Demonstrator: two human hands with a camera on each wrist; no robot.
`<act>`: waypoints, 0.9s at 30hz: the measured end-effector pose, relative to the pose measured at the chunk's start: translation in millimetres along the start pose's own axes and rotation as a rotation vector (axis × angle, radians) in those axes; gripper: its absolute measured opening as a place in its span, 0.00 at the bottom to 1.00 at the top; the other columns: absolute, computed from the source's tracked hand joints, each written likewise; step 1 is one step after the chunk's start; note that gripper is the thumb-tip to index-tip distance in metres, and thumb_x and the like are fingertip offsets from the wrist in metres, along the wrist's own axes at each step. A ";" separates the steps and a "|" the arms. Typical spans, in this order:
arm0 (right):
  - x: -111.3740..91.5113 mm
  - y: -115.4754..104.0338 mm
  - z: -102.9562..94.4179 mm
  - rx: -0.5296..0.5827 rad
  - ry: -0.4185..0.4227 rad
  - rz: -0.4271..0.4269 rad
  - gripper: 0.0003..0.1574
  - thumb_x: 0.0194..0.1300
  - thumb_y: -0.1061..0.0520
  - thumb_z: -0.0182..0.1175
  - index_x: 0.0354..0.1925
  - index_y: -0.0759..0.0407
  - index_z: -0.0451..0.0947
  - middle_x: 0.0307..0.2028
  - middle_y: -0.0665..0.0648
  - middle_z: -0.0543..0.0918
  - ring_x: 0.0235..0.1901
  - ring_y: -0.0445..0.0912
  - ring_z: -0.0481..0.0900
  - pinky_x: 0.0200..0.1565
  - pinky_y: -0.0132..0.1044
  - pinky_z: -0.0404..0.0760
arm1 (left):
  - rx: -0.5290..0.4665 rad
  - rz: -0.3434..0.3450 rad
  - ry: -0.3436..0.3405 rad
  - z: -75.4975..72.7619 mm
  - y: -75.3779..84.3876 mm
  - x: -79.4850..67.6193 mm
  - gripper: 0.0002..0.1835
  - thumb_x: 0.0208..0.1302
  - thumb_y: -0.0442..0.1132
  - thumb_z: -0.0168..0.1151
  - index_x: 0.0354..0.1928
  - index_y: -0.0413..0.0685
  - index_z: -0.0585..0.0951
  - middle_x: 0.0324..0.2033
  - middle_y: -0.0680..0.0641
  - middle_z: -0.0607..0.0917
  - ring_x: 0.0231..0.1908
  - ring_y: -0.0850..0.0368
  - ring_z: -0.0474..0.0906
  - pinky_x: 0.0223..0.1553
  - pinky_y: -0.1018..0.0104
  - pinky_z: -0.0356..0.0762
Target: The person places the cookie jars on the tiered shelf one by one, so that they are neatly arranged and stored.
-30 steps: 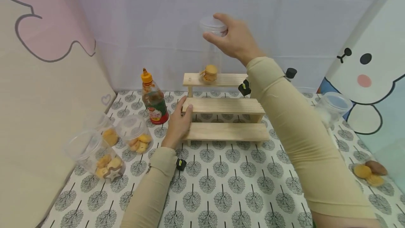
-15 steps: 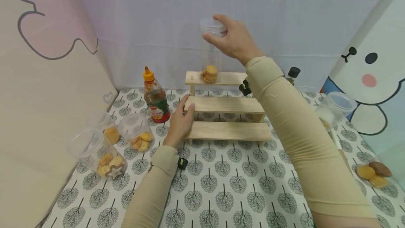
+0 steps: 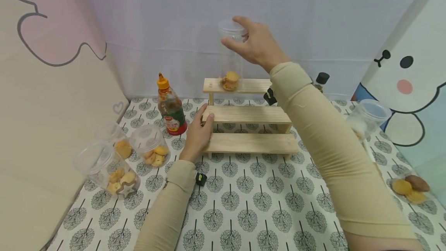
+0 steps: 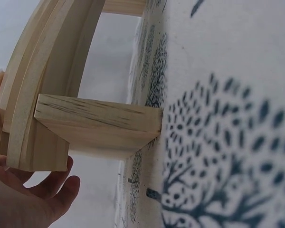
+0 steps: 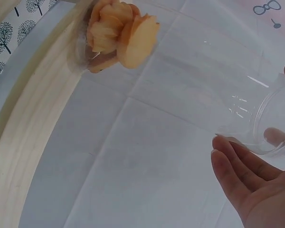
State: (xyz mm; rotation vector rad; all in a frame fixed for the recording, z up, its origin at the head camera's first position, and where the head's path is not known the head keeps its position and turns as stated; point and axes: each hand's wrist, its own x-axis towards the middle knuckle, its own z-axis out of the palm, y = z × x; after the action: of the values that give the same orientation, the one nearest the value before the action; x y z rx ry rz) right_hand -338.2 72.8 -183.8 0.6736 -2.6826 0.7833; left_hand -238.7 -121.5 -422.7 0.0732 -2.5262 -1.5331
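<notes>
A tall clear jar (image 3: pixel 231 59) with a few biscuits (image 3: pixel 230 81) at its bottom stands upright at the left part of the top step of a three-step wooden rack (image 3: pixel 247 114). My right hand (image 3: pixel 258 43) holds the jar around its lid, thumb and fingers on opposite sides. In the right wrist view, the jar's base (image 5: pixel 76 52) is right at the board. My left hand (image 3: pixel 198 134) grips the left end of the rack's middle step, and the left wrist view shows the fingers (image 4: pixel 61 197) curled at the board's edge.
At left stand a sauce bottle (image 3: pixel 172 111) with a yellow cap and several clear jars of biscuits (image 3: pixel 150 146). On the right are a clear jar (image 3: pixel 371 113), a black-capped bottle (image 3: pixel 322 80) partly behind my sleeve, and a container of biscuits (image 3: pixel 409 189). Cloth walls enclose the table.
The head view has shifted slightly. My right hand and the jar have edged a little to the left along the top step, while my left hand keeps its hold on the rack.
</notes>
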 end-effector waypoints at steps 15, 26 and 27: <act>-11.5 -0.1 -11.3 -0.024 -0.078 0.065 0.59 0.62 0.23 0.55 0.80 0.38 0.41 0.70 0.63 0.69 0.64 0.55 0.73 0.64 0.50 0.71 | -0.008 0.012 -0.039 6.3 0.7 1.5 0.33 0.69 0.72 0.43 0.75 0.84 0.55 0.70 0.46 0.71 0.66 0.42 0.70 0.66 0.41 0.65; -87.1 33.1 -69.9 -0.028 -0.136 0.154 0.58 0.63 0.24 0.56 0.76 0.19 0.29 0.72 0.65 0.62 0.67 0.61 0.66 0.61 0.67 0.66 | -0.031 0.033 -0.036 3.8 0.0 3.1 0.31 0.69 0.72 0.43 0.73 0.89 0.55 0.67 0.46 0.75 0.60 0.47 0.76 0.60 0.45 0.73; -95.7 40.6 -75.0 -0.047 -0.138 0.156 0.58 0.64 0.25 0.56 0.76 0.20 0.29 0.72 0.66 0.61 0.68 0.62 0.64 0.62 0.69 0.64 | -0.028 0.029 -0.031 1.9 -1.2 3.3 0.31 0.68 0.73 0.44 0.72 0.89 0.55 0.66 0.47 0.75 0.59 0.47 0.77 0.59 0.45 0.73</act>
State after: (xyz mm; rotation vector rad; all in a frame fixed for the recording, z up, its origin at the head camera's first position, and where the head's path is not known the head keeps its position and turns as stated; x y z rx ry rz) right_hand -267.5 179.4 -175.7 0.5304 -2.8979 0.7331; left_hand -242.3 -120.9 -424.1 0.0094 -2.5175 -1.5702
